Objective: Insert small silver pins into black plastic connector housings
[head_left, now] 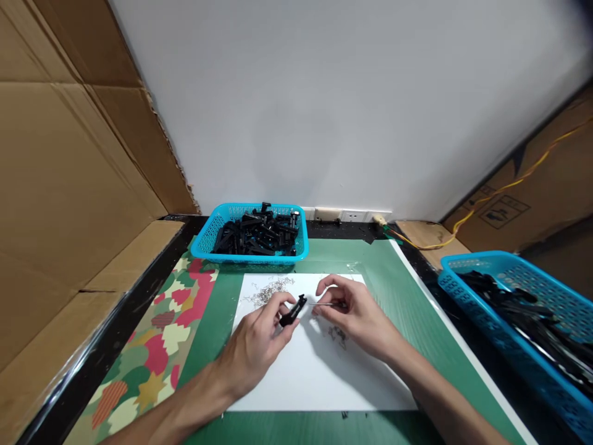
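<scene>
My left hand (259, 337) pinches a small black plastic clip (293, 311) above a white sheet (315, 377). My right hand (354, 312) holds a thin metal pin (324, 304) with its tip pointing left at the clip. A heap of small metal springs (271, 290) lies on the sheet just beyond my left hand. A smaller scatter of metal bits (338, 335) lies under my right hand.
A blue basket (210, 238) full of black clips stands behind the sheet. A second blue basket (523, 262) with black parts stands at the right. Cardboard walls (69, 185) flank the green mat (407, 309). A yellow cable (463, 222) runs along the back right.
</scene>
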Demonstrator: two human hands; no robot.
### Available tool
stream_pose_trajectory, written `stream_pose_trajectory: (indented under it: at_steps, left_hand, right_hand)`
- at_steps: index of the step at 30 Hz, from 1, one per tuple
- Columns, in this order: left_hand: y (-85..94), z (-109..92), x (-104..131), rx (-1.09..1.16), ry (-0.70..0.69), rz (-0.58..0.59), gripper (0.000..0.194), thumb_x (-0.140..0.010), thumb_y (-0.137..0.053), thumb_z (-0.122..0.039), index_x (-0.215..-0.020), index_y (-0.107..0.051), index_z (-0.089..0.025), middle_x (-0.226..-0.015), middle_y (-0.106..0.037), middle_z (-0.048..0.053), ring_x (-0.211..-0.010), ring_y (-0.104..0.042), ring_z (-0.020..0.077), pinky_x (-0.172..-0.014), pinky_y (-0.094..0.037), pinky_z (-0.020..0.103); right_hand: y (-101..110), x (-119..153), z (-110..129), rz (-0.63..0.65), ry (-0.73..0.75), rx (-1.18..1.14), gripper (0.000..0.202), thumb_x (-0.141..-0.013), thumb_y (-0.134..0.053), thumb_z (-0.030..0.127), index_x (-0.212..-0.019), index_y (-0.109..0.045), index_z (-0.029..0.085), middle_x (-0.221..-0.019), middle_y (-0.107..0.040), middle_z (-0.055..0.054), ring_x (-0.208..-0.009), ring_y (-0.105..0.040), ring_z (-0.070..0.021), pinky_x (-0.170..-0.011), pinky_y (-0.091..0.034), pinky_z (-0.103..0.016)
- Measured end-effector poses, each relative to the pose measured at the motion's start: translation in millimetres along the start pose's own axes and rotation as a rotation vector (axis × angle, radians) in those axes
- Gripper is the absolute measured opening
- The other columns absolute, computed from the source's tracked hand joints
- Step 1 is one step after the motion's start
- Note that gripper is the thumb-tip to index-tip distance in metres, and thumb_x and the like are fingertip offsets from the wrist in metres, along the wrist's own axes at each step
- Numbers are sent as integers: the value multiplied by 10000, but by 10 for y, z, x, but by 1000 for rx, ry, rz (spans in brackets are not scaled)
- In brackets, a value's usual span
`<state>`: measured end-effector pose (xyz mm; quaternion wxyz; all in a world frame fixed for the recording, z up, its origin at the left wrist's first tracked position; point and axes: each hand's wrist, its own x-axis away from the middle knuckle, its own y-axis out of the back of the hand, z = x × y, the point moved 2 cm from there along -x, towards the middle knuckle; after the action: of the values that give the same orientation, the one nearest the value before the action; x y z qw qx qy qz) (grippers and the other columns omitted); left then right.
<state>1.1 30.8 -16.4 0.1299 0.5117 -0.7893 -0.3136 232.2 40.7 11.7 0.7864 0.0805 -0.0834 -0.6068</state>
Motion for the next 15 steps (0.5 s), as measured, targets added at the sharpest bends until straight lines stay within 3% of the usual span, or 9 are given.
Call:
stream_pose_trajectory:
  at_steps: [5, 10, 15]
  left_hand:
    - [-39, -6, 29, -132, -119, 53, 225, -998, -555, -153, -1192, -614, -250, -936, -692, 13, -793, -656, 184, -728, -481, 289]
    - [-58, -19, 36, -180, -183, 82, 232, -1016, -515, -120, -1179, -631, -237, -983, -730, 36, -844, -704, 205, -728, -504, 313]
    - [-77, -15, 36, -200, -247, 86, 228, -1043, -488, -121, -1186, -631, -226, -1041, -742, 65, -957, -737, 244, -783, -539, 351]
  right_hand:
    - [64, -2, 8, -4, 6, 211, 132, -883, -704, 214, -934, -582, 211, -798, -734, -9, -649, -597, -148, -594, -392, -260]
    - [26, 1, -14, -67, 68, 460, 124, -867, -664, 124, -917, -590, 210, -838, -735, -13, -710, -622, -161, -647, -398, -273]
    - [-16, 12, -63, -113, 67, 562, 131, -882, -649, 106, -930, -598, 217, -871, -756, -20, -738, -641, -172, -667, -393, -281]
